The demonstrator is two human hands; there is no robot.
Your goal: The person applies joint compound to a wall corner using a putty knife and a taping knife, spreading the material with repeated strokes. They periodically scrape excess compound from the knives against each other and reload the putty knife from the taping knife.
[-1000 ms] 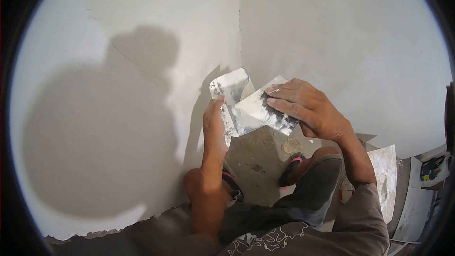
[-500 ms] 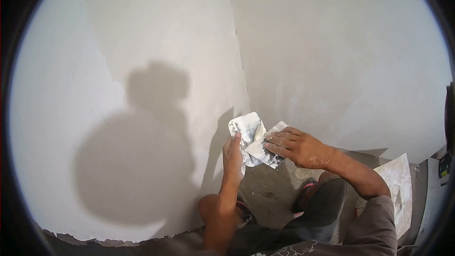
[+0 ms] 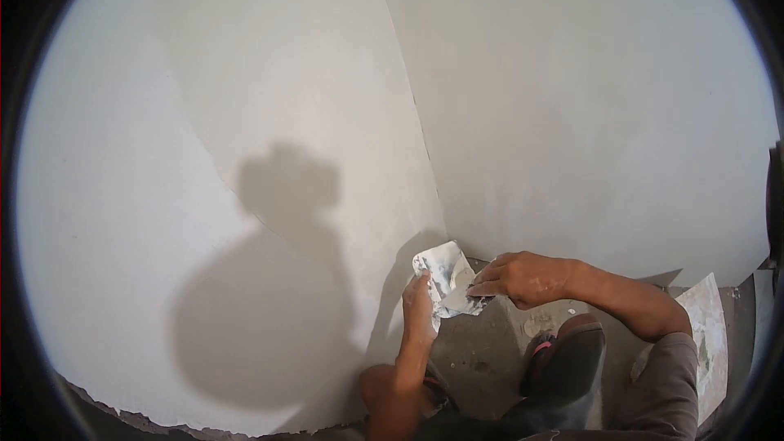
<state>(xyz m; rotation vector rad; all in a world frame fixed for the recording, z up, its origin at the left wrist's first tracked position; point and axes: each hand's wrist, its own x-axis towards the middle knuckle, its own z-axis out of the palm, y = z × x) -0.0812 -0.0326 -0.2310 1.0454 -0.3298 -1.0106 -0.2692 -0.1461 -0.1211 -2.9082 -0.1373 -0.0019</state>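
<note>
My left hand (image 3: 419, 310) is closed round the edge of a white flat scraper plate (image 3: 438, 264) smeared with putty and dark stains. My right hand (image 3: 527, 278) grips a second thin putty scraper (image 3: 472, 305), its fingers lying over the upper side. The second scraper overlaps the lower right of the plate, with greyish putty showing where the two meet. Both hands are low in front of the wall corner, above the floor, and the right fingers partly hide the second scraper.
Two pale plastered walls meet at a corner (image 3: 426, 151) behind my hands. A large shadow falls on the left wall (image 3: 106, 220), which has a ragged lower edge. My knees and sandalled feet are over the grey floor (image 3: 478, 351). A putty-marked board (image 3: 709, 335) leans at the right.
Both hands and scrapers sit lower and slightly further right in view, and the wall corner and shadow have shifted too. The right-hand scraper shows less of its face.
</note>
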